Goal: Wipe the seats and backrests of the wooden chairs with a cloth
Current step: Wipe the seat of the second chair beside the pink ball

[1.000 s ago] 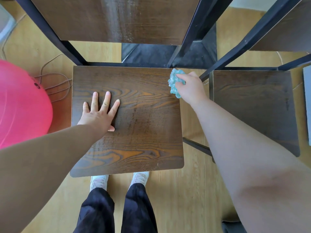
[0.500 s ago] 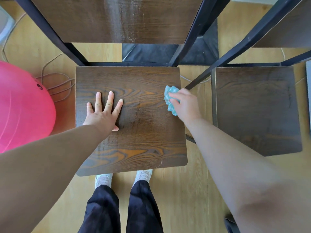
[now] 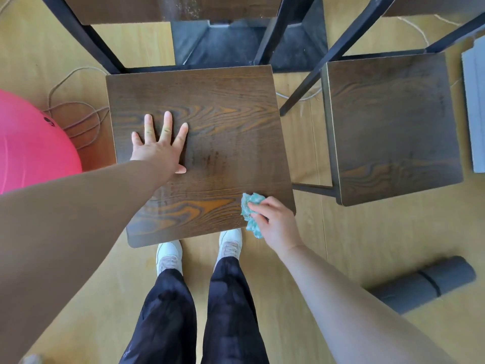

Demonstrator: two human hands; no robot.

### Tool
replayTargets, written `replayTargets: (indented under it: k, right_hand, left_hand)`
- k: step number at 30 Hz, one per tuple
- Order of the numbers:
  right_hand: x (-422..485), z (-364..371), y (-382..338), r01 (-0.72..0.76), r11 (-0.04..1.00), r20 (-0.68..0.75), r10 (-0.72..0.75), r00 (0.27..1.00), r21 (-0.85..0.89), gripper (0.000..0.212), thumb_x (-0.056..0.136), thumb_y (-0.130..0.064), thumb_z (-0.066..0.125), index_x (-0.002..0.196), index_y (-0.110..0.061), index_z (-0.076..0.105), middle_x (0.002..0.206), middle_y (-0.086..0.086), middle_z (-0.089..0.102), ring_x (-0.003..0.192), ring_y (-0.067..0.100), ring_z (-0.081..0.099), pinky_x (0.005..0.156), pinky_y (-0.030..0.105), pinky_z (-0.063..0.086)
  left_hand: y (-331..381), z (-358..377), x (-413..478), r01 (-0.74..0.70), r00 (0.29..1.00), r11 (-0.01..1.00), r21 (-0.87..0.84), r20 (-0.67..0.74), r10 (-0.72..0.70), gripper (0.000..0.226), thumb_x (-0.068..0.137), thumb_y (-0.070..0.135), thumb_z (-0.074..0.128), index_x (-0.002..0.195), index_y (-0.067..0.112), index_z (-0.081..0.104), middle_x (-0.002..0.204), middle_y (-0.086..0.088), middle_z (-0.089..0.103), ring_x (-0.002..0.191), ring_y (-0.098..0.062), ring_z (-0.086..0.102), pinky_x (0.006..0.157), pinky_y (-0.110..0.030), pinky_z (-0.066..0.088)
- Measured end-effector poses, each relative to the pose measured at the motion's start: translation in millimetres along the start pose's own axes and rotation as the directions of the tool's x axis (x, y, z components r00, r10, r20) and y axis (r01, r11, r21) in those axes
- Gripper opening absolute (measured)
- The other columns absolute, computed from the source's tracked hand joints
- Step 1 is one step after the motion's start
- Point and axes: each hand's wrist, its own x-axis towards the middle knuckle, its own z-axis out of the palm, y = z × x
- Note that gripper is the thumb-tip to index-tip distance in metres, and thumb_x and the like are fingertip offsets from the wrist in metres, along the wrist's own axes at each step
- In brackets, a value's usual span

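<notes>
On my feed the head camera looks straight down onto a pale wooden plank floor. In the middle stands a square, dark brown wood-grain chair seat on a black metal frame, with the lower edge of its dark wooden backrest across the top of the view. A second dark wood-grain seat stands just to its right, apart from it.

The left hand lies palm down on the left half of the near seat, fingers straight and fanned apart. The right hand sits at the seat's front right corner, fingers curled and pinching a crumpled teal cloth. The bunched cloth runs roughly front to back: its far end rests on the seat, and its near end hangs past the front edge.

I can see a large pink exercise ball at the left, touching a loose coil of brown cord on the floor. A rolled dark grey mat lies at the lower right, and a pale grey slab shows at the right edge. White shoes and black trousers stand just in front of the seat.
</notes>
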Motion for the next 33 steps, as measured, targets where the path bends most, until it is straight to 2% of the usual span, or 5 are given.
replayTargets:
  k: [7,13,18,23,33]
  right_hand:
    - [-5.6,-39.5,5.6,-0.163,0.984,-0.243,0.177,0.954,0.075,0.024,0.088,-0.006,0.069,0.11,-0.013,0.074,0.094,0.0,0.065,0.082,0.013,0.062,0.076,0.019,0.049]
    - [81.2,-56.1,0.8,-0.236,0.969,-0.254,0.246,0.935,0.068,0.026,0.094,-0.015,0.063,0.119,-0.013,0.07,0.103,0.0,0.06,0.09,0.008,0.057,0.074,0.001,0.037]
    - [160.4,-39.3,-18.8,-0.262,0.963,-0.26,0.27,0.927,0.065,0.028,0.096,-0.019,0.061,0.123,-0.016,0.068,0.115,0.001,0.059,0.101,0.016,0.061,0.086,0.022,0.053]
    - [148.6,-19.7,-27.0,-0.121,0.991,-0.205,0.107,0.973,-0.057,0.027,0.095,-0.012,0.059,0.12,-0.012,0.07,0.113,0.006,0.06,0.098,0.024,0.061,0.087,0.036,0.054]
    - [50.7,9.6,-32.6,0.156,0.986,0.107,-0.15,0.983,-0.055,0.022,0.089,-0.006,0.063,0.109,-0.011,0.073,0.099,0.005,0.063,0.083,0.024,0.062,0.071,0.033,0.052]
  left_hand:
    - [1.1,3.5,-1.2,-0.007,1.0,1.0,-0.007,-0.018,0.007,0.097,0.096,0.057,0.047,0.15,0.031,-0.03,0.157,-0.007,-0.038,0.146,-0.045,-0.023,0.118,-0.063,0.011]
    - [0.9,4.8,-0.2,-0.008,1.0,1.0,-0.001,-0.015,0.008,0.098,0.097,0.056,0.047,0.149,0.031,-0.031,0.156,-0.007,-0.039,0.146,-0.045,-0.024,0.118,-0.064,0.012]
    - [1.1,6.8,0.7,-0.011,1.0,1.0,0.003,-0.021,0.011,0.099,0.096,0.057,0.047,0.149,0.03,-0.031,0.157,-0.008,-0.039,0.146,-0.046,-0.023,0.118,-0.064,0.012]
    - [0.2,5.0,1.2,-0.008,1.0,1.0,0.019,-0.005,0.008,0.1,0.095,0.059,0.046,0.148,0.029,-0.033,0.156,-0.01,-0.04,0.145,-0.047,-0.024,0.118,-0.065,0.012]
    - [0.2,3.7,0.5,-0.011,1.0,1.0,0.021,-0.01,0.011,0.101,0.095,0.06,0.046,0.148,0.028,-0.034,0.155,-0.01,-0.04,0.145,-0.047,-0.024,0.118,-0.064,0.011]
